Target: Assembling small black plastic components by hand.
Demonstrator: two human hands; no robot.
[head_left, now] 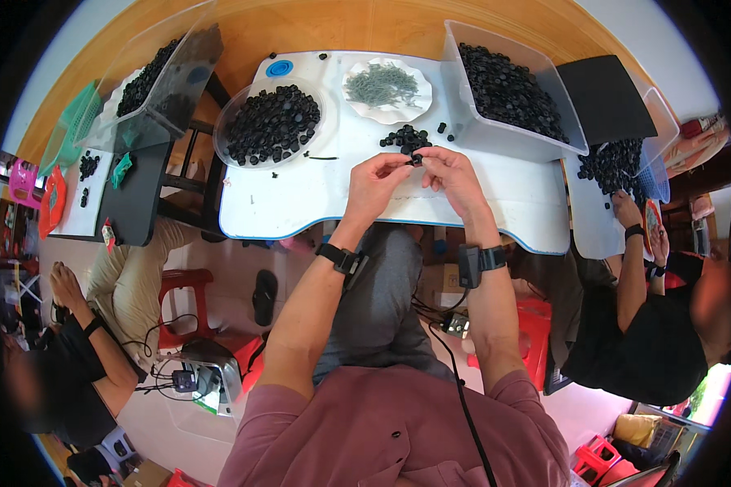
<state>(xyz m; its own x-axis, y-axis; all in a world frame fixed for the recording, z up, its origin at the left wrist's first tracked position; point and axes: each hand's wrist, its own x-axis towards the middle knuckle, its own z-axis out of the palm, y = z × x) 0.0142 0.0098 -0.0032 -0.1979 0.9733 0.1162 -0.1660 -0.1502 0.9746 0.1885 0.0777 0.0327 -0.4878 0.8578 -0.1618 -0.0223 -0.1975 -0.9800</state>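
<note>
Above the table's near half, my left hand (377,183) and my right hand (456,180) meet at the fingertips. Both pinch one small black piece (416,159), mostly hidden by the fingers; its exact kind is too small to tell. Just beyond them lies a small heap of black pieces (404,138), with a few loose ones beside it. Farther off, a white scalloped plate (423,102) bears many thin grey-green pins (382,84). To the left, a round clear tray (222,142) holds a pile of black pieces (272,122).
A large clear bin (518,136) full of black pieces stands at the right of the white table (300,199). A blue ring (279,68) lies at the far left. Co-workers sit on both sides, one reaching a hand (626,209) to black pieces. A cable (463,398) hangs by my right arm.
</note>
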